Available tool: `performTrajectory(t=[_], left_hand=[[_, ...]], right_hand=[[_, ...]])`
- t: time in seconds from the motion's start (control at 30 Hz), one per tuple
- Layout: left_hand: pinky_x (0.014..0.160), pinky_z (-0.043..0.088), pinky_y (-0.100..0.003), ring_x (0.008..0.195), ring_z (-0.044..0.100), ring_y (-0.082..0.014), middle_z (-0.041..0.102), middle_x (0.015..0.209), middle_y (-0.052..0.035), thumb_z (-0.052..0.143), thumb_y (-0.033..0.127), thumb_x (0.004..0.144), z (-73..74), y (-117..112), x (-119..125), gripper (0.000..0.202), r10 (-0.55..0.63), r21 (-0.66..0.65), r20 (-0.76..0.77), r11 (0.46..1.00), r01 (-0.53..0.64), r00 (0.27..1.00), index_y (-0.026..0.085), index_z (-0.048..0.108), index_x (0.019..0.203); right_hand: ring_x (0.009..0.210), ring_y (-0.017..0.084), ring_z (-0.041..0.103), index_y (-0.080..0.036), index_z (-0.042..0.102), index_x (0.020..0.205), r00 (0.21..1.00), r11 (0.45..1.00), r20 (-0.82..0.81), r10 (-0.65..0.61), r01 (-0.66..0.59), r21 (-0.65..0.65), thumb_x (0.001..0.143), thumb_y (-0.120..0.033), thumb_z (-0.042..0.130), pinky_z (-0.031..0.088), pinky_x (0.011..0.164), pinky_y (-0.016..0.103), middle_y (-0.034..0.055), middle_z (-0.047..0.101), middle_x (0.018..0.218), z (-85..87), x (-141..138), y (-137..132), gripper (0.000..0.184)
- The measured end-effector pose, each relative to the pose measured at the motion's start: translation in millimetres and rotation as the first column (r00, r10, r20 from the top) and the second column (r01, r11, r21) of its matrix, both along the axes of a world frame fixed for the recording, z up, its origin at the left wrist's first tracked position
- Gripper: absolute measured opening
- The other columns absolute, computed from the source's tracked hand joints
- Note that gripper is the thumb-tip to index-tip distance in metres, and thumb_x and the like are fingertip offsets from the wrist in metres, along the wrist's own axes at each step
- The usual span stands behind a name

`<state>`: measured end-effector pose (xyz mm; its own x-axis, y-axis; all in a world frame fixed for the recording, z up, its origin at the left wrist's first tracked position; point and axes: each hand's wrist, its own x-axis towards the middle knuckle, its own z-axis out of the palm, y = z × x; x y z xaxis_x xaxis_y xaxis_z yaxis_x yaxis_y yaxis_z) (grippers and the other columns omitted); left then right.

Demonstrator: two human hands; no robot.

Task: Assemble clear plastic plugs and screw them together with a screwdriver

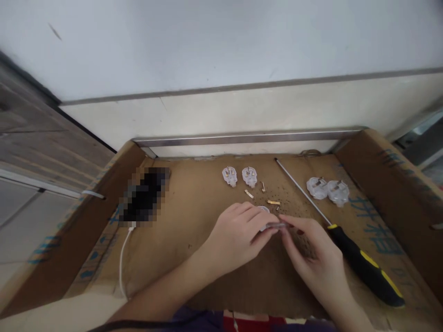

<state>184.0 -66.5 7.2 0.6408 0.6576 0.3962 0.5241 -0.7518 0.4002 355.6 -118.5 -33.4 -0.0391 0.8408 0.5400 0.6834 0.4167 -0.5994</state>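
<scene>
Between my two hands is a small clear plastic plug piece (pixel 276 225), seen nearly edge-on. My left hand (pixel 238 230) grips its left end between thumb and fingers, palm down. The thumb and fingertips of my right hand (pixel 316 256) pinch its right end. Just behind my left fingers another clear plastic part (pixel 264 209) shows, mostly hidden. Beyond the hands lie a brass strip (pixel 273 202), a second metal strip (pixel 248 194) and a small metal pin (pixel 263 187), with dark specks around them. Two clear plug halves with metal pins, one on the left (pixel 229 176) and one beside it (pixel 249 177), stand farther back.
On the right, a long screwdriver (pixel 363 263) with a black and yellow handle lies diagonally. Past its shaft are two more clear plug parts (pixel 337 192), touching. A pixelated dark object (pixel 144 193) with a white cable (pixel 122 258) lies left. Cardboard walls (pixel 398 184) border the work surface.
</scene>
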Motion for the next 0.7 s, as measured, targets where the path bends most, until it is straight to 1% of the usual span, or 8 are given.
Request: performTrajectory(t=[0.2,0.3,0.33,0.4,0.5,0.53,0.6,0.7], left_hand=[[0.075,0.045,-0.025,0.084,0.06,-0.0121,0.069,0.09,0.0014,0.05,0.022,0.089,0.2,2,1,0.015,-0.02,0.048,0.0,0.999,0.02,1.0,0.022,0.059,0.101],[0.085,0.044,-0.029,0.095,0.058,-0.0147,0.067,0.102,-0.0015,0.053,0.027,0.087,3.2,-3,-22,0.024,0.117,0.123,-0.044,0.986,-0.111,0.992,0.023,0.057,0.11],[0.087,0.044,-0.03,0.097,0.057,-0.0165,0.066,0.105,-0.0025,0.055,0.029,0.086,4.0,-7,-37,0.028,0.22,0.17,-0.055,0.963,-0.208,0.974,0.023,0.056,0.113],[0.088,0.043,-0.034,0.098,0.057,-0.0198,0.064,0.107,-0.0035,0.055,0.031,0.085,4.6,-18,-75,0.03,0.45,0.256,-0.1,0.874,-0.414,0.888,0.025,0.056,0.114],[0.086,0.042,-0.039,0.096,0.055,-0.0252,0.061,0.106,-0.0072,0.051,0.038,0.085,2.3,-39,-134,0.029,0.673,0.352,-0.176,0.724,-0.593,0.718,0.024,0.058,0.11],[0.083,0.042,-0.039,0.092,0.054,-0.0265,0.061,0.1,-0.0086,0.048,0.04,0.086,1.0,-46,-151,0.03,0.731,0.389,-0.182,0.668,-0.634,0.657,0.023,0.06,0.107],[0.079,0.042,-0.041,0.087,0.053,-0.0281,0.06,0.09,-0.0096,0.041,0.044,0.087,-2.3,-56,-174,0.035,0.797,0.409,-0.232,0.6,-0.687,0.558,0.022,0.062,0.105],[0.077,0.042,-0.04,0.083,0.052,-0.0281,0.058,0.088,-0.0104,0.04,0.044,0.086,-7.1,-63,-185,0.037,0.812,0.384,-0.293,0.584,-0.716,0.505,0.022,0.063,0.106]], right_hand=[[0.082,0.007,0.053,-0.02,0.054,0.095,1.0,1.0,-0.002,-0.016,0.016,0.005,0.081,-0.015,0.055,0.043,0.074,0.017,-0.0009,0.058,0.086,-0.6,0,0,0.015],[0.077,0.008,0.053,-0.019,0.054,0.092,0.994,0.994,-0.017,-0.108,0.108,-0.003,0.08,-0.017,0.055,0.043,0.07,0.019,-0.0005,0.058,0.084,-1.4,0,1,0.012],[0.074,0.008,0.052,-0.019,0.054,0.09,0.988,0.989,-0.033,-0.15,0.15,-0.007,0.079,-0.018,0.056,0.042,0.068,0.019,-0.0009,0.057,0.081,-1.4,0,1,0.011],[0.066,0.007,0.05,-0.019,0.053,0.087,0.974,0.976,-0.066,-0.218,0.218,-0.011,0.079,-0.02,0.057,0.04,0.063,0.019,-0.0021,0.054,0.074,-1.2,0,2,0.009],[0.062,0.007,0.047,-0.018,0.053,0.084,0.967,0.972,-0.1,-0.235,0.236,-0.004,0.08,-0.021,0.055,0.039,0.06,0.019,-0.0024,0.051,0.07,-0.5,0,2,0.006],[0.063,0.008,0.047,-0.018,0.053,0.084,0.967,0.973,-0.11,-0.229,0.23,-0.005,0.081,-0.021,0.054,0.039,0.061,0.02,-0.0019,0.052,0.071,-0.6,0,2,0.005],[0.065,0.009,0.048,-0.018,0.054,0.085,0.967,0.976,-0.131,-0.216,0.217,-0.01,0.082,-0.021,0.053,0.041,0.062,0.021,-0.0006,0.054,0.074,-1.4,1,2,0.005],[0.072,0.01,0.052,-0.019,0.056,0.088,0.967,0.98,-0.16,-0.197,0.195,-0.029,0.083,-0.023,0.052,0.043,0.068,0.023,0.0012,0.058,0.082,-4.7,2,2,0.008]])
